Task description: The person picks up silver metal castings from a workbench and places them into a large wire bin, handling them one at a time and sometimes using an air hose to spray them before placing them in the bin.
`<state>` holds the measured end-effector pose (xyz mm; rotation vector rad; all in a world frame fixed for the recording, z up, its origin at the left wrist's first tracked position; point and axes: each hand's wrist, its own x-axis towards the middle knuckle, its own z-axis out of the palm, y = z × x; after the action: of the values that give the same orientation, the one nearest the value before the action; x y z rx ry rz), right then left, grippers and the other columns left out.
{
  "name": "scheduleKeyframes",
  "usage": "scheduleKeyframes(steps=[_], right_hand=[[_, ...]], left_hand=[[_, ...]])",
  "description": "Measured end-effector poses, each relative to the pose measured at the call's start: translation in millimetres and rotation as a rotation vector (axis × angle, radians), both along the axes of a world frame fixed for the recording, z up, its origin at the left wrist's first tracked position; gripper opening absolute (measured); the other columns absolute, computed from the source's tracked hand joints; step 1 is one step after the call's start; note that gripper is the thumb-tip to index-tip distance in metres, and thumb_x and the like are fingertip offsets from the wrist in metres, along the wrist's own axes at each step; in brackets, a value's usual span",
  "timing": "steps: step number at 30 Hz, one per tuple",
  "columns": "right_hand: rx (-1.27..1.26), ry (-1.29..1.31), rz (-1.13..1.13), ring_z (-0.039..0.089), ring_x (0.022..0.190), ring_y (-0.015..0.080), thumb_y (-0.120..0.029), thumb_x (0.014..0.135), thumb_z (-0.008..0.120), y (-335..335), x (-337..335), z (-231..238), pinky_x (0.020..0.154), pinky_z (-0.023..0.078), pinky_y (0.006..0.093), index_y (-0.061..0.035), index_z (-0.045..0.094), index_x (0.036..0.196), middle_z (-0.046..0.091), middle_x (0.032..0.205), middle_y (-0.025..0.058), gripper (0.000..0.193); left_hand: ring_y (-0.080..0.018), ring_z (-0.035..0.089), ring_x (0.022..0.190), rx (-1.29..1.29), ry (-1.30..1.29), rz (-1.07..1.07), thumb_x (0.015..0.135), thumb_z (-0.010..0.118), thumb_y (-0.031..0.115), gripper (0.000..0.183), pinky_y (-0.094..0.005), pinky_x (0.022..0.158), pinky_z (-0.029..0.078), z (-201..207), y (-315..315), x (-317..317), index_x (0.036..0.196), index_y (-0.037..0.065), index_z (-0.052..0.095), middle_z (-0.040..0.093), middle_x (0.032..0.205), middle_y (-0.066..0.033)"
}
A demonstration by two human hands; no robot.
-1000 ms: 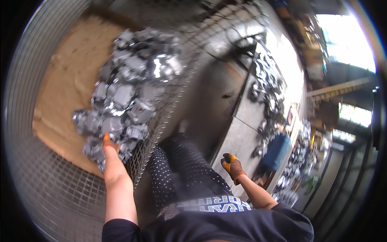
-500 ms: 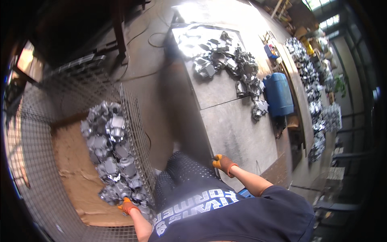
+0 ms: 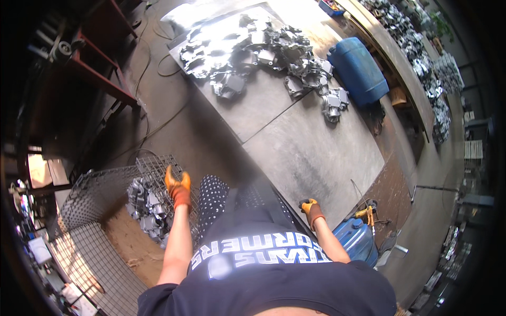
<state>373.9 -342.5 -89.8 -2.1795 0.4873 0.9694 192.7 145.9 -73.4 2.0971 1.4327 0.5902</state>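
Note:
My left hand, in an orange work glove, is raised over the rim of the wire mesh cage. Its fingers point up and apart, with nothing in them. Inside the cage, grey metal castings are stacked along the near wall on brown cardboard. My right hand, also gloved, is curled closed by the metal-topped table's near edge. A small dark patch shows at its fingertips; whether it is an object I cannot make out. Several similar castings lie across the table's far part, one nearest me.
On the table's right side lies a blue plastic drum. Another blue container stands by my right forearm, near a yellow-handled tool with a hose. Red steel framework stands far left, cables trail over the floor, and more castings are heaped far right.
My left hand has come up from the castings in the cage to above its rim, without a casting. My view has turned toward the table. My right hand stays by the table edge.

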Motion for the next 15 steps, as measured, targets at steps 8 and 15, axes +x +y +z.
scheduleKeyframes(steps=[8, 15], right_hand=[[0.521, 0.086, -0.568, 0.063, 0.09, 0.0218, -0.026, 0.089, 0.055, 96.6, 38.0, 39.1, 0.076, 0.047, 0.0345, -0.0129, 0.047, 0.133, 0.063, 0.115, 0.0079, 0.047], [0.686, 0.06, -0.391, 0.052, 0.115, 0.0234, -0.038, 0.091, 0.057, 324.0, 192.3, 18.9, 0.09, 0.043, 0.0408, -0.02, 0.04, 0.14, 0.048, 0.139, 0.0071, 0.055]], left_hand=[[-0.024, 0.057, 0.106, -0.57, -0.119, -0.084, 0.083, 0.07, 0.034, 0.064, -0.0379, 0.088, 0.046, -75.8, 99.8, 213.5, 0.137, 0.01, 0.043, 0.06, 0.115, -0.0147], [-0.0228, 0.06, 0.098, -0.697, 0.19, -0.251, 0.083, 0.064, 0.051, 0.065, -0.0443, 0.074, 0.049, -186.5, 213.8, 371.1, 0.132, 0.01, 0.051, 0.063, 0.117, -0.0066]])
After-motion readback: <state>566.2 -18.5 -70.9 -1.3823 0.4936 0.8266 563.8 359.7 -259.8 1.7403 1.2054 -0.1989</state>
